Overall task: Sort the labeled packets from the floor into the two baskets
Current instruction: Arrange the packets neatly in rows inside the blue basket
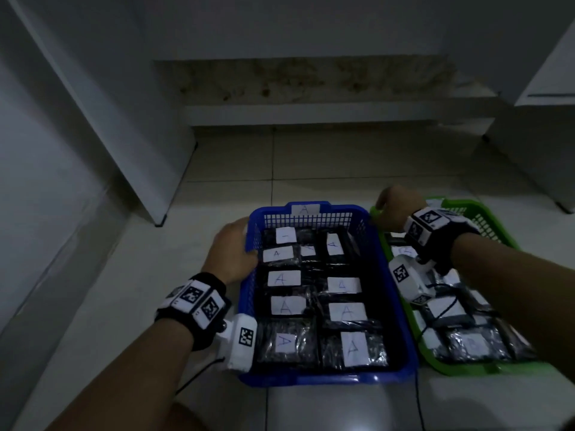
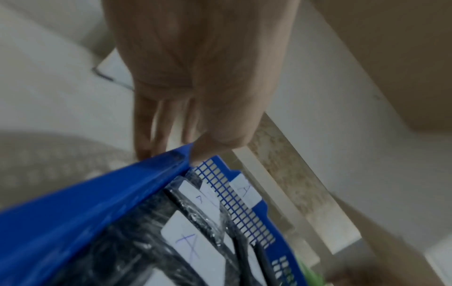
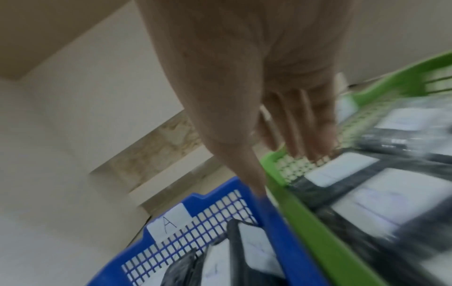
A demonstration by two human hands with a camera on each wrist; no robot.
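A blue basket (image 1: pixel 311 379) stands on the tiled floor, with a label marked A (image 1: pixel 305 209) on its far wall. It holds several black wrapped packets with white A labels (image 1: pixel 284 279). A green basket (image 1: pixel 460 368) touches its right side and holds several similar packets (image 1: pixel 473 340). My left hand (image 1: pixel 242 244) grips the blue basket's left rim (image 2: pixel 73 222) near the far corner, thumb inside and fingers (image 2: pixel 146 135) down the outside. My right hand (image 1: pixel 392 209) holds the green basket's far left corner (image 3: pixel 274 160), with the thumb (image 3: pixel 244 170) between the two baskets and the fingers (image 3: pixel 305 135) inside.
A white cabinet (image 1: pixel 124 119) stands at the left and another white unit (image 1: pixel 544 126) at the right. A stained wall base with a low step (image 1: pixel 311 116) runs behind. Bare floor tiles (image 1: pixel 311 169) lie beyond the baskets. Thin black cables (image 1: pixel 418 399) trail from the wrist devices.
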